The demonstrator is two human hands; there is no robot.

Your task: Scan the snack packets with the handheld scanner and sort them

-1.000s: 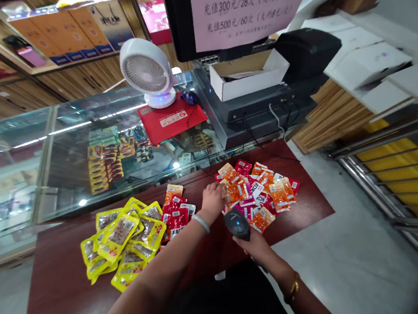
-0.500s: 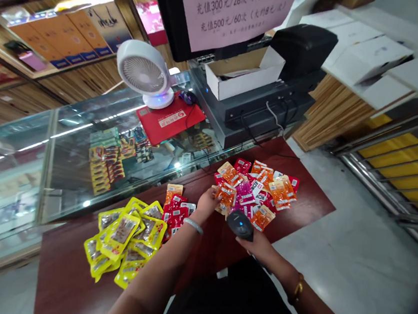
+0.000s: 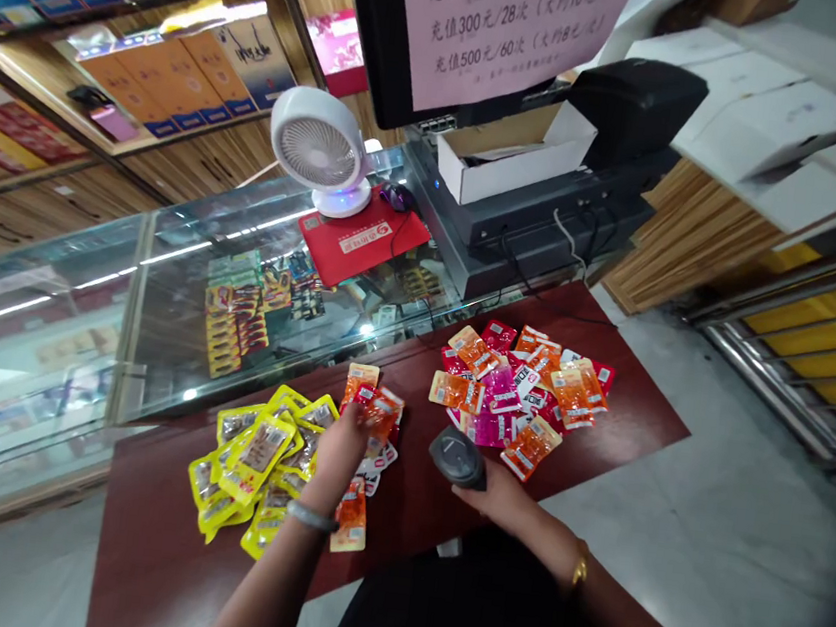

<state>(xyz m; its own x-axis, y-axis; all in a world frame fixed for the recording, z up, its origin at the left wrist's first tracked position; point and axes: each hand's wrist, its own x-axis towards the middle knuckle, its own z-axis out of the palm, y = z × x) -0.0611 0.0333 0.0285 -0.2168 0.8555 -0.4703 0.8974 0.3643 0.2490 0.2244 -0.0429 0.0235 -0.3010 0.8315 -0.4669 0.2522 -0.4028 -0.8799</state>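
Observation:
My left hand (image 3: pixel 342 451) is over the small middle pile of red, white and orange snack packets, its fingers closed on an orange snack packet (image 3: pixel 383 408); motion blurs the fingertips. Under and around it lie other packets, among them an orange one (image 3: pixel 350 517) close to my wrist. Wrapped round the handle of a dark barcode scanner (image 3: pixel 457 456), my right hand (image 3: pixel 499 494) stays low above the tabletop. The scanner's head points toward the larger heap of orange, red and magenta packets (image 3: pixel 503 394).
Yellow packets (image 3: pixel 263 447) are heaped left of my left hand on the dark red tabletop (image 3: pixel 402 513). Behind are a glass display case (image 3: pixel 165 345), a white fan (image 3: pixel 318 146), a red mat (image 3: pixel 362 239) and a cash drawer (image 3: pixel 503 228) bearing a white box (image 3: pixel 506 168).
My left hand has moved left, carrying an orange packet from the large heap to the middle pile. The scanner's blue light no longer shows. The view has shifted slightly.

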